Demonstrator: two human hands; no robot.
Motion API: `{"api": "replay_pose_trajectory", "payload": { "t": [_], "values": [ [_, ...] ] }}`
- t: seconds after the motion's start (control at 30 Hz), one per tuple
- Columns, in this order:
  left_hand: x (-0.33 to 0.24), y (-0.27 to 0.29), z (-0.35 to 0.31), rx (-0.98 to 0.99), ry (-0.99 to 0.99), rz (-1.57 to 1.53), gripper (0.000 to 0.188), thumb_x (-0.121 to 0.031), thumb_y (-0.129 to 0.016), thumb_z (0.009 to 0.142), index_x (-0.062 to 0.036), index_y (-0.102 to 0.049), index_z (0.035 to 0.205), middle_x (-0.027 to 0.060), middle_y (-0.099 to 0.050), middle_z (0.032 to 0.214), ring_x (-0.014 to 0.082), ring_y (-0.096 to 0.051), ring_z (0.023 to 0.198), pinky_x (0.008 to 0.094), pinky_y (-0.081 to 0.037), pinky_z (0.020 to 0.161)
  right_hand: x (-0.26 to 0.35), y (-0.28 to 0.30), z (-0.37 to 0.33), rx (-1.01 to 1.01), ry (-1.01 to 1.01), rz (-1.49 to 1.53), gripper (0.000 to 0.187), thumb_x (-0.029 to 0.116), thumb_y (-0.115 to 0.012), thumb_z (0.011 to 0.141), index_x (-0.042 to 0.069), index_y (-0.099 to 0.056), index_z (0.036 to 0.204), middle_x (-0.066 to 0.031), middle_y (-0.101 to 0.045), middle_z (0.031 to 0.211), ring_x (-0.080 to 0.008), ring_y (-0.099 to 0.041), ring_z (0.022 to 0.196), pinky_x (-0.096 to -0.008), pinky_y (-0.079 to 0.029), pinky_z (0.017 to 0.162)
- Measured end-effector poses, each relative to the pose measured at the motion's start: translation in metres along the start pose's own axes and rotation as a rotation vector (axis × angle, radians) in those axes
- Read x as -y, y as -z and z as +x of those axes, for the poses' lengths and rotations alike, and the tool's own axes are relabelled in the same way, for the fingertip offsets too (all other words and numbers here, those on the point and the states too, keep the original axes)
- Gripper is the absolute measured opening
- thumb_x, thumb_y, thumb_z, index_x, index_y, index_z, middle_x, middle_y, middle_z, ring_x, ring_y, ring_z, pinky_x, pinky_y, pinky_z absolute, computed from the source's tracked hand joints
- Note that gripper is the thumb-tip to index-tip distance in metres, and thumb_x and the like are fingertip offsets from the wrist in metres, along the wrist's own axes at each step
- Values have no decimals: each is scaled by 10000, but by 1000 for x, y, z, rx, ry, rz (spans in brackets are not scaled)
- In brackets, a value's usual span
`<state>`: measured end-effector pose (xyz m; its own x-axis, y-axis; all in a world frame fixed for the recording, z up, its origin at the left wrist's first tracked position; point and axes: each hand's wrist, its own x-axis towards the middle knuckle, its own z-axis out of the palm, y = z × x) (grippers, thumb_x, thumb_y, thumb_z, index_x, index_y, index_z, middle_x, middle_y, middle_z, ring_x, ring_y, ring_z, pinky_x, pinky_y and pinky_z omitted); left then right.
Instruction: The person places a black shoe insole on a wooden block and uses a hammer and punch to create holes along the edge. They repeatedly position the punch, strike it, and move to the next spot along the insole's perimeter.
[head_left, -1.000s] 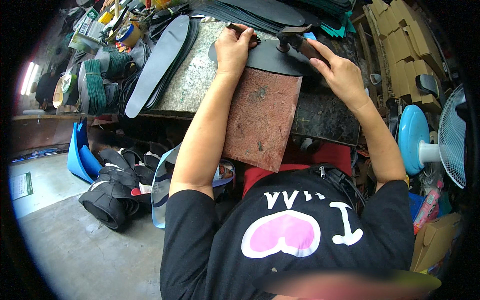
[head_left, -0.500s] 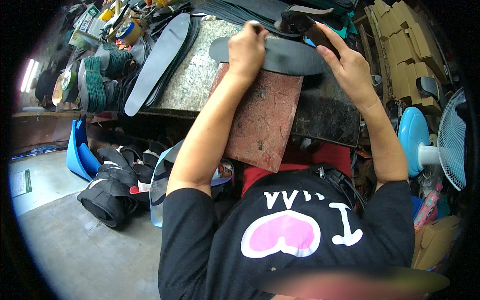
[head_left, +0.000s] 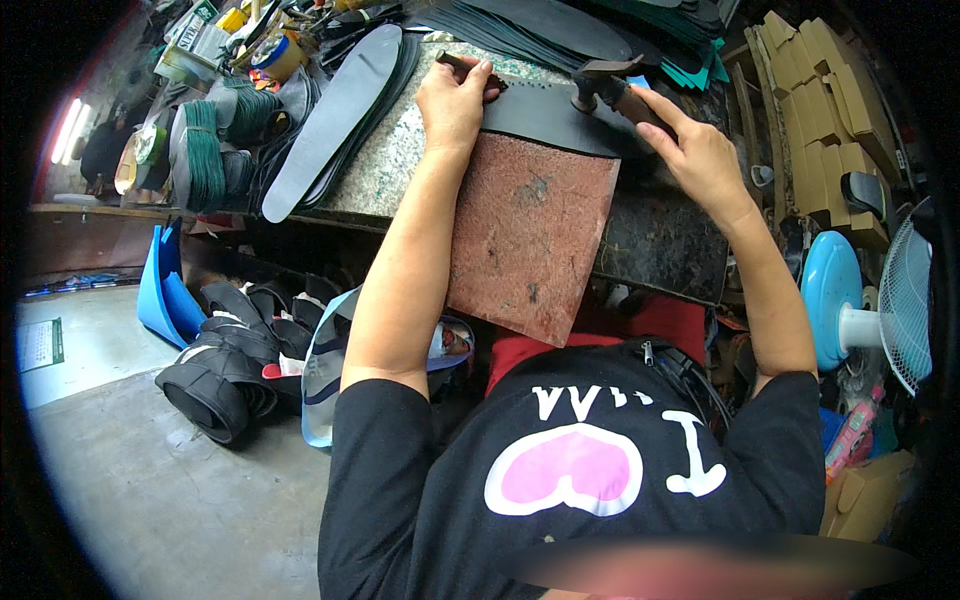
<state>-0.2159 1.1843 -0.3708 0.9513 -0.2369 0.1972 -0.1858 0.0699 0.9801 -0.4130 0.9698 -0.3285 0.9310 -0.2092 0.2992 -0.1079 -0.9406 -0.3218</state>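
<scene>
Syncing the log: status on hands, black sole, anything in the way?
Left hand: gripping dark tool. Right hand: gripping hammer. Black sole: overlapping reddish slab. Hammer hides part of sole.

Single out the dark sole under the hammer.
The lone sole between the left hand and right hand, overlapping the reddish slab; others are stacked or bundled.

An open lane runs between the worker's forearms (head_left: 405, 250), over the reddish slab (head_left: 530, 240) to the black sole (head_left: 540, 118). There the left hand (head_left: 452, 108) bars one side, the hammer (head_left: 610, 90), gripped in the right hand (head_left: 697, 158), the other, leaving a gap between. Stacked grey soles (head_left: 335, 125) hem the left; piled dark sheets (head_left: 492, 36) block the back.
</scene>
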Motion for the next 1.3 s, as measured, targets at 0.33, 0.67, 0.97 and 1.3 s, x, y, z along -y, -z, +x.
{"api": "replay_pose_trajectory", "payload": {
  "t": [0.33, 0.67, 0.97, 1.3],
  "values": [
    [-9, -13, -11, 46, -619, 782, 199, -153, -721, 845, -18, -609, 937, 151, -693, 811, 289, -696, 708, 371, -548, 646, 58, 59, 16, -502, 275, 515, 470, 89, -574, 956, 0, -458, 1402, -45, -647, 921, -46, -496, 653, -217, -426, 557],
    [7, -6, 3, -11, 1, -157, 125, -61, -627, 919, 64, -622, 913, 121, -692, 808, 153, -686, 671, 249, -586, 579, -5, -13, 0, -42, 19, -70, 413, 428, -517, 967, 314, -508, 1364, -181, -690, 822, -357, -690, 790, -446, -553, 670],
    [-7, -12, -7, 76, -402, 576, 133, -131, -680, 892, -35, -650, 978, 92, -711, 838, 190, -694, 717, 315, -557, 658, 52, 63, 17, -344, 328, 375, 441, 174, -617, 953, 152, -533, 1386, -80, -692, 1169, -178, -679, 991, -306, -544, 803],
    [0, -18, -3, 18, -67, -6, 104, -64, -609, 930, 33, -616, 893, 114, -689, 811, 160, -687, 705, 262, -592, 605, 6, -5, -1, -24, -29, -37, 437, 426, -515, 968, 281, -491, 1380, -184, -686, 802, -373, -683, 780, -461, -552, 673]
  ]
}}
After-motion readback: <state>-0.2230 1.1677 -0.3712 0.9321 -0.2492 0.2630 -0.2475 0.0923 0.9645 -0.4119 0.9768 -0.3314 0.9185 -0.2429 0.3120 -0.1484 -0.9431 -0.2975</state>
